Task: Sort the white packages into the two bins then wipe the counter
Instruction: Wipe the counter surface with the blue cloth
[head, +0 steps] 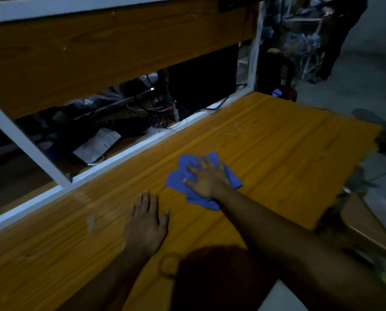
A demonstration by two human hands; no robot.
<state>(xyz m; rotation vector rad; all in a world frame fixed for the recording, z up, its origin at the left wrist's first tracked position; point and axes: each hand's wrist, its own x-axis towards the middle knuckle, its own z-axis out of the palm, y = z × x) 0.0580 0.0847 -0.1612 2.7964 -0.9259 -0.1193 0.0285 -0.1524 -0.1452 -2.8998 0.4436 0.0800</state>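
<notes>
Blue cloth (180,175) lies bunched on the wooden counter (277,153), directly under the right hand (206,178), which presses it down with fingers spread and straight, not curled round it. Cloth edges show beyond the fingertips and beside the wrist. Left hand (146,223) rests flat and empty on the counter, just beside the cloth. A pale scuff (91,221) sits further out, past the left hand; a white rail (129,151) runs beyond the fingertips. No packages or bins in view. Judgement: wiping is the step in hand. Recommended: flat palm, even pressure, overlapping passes reaching scuff and rail.
</notes>
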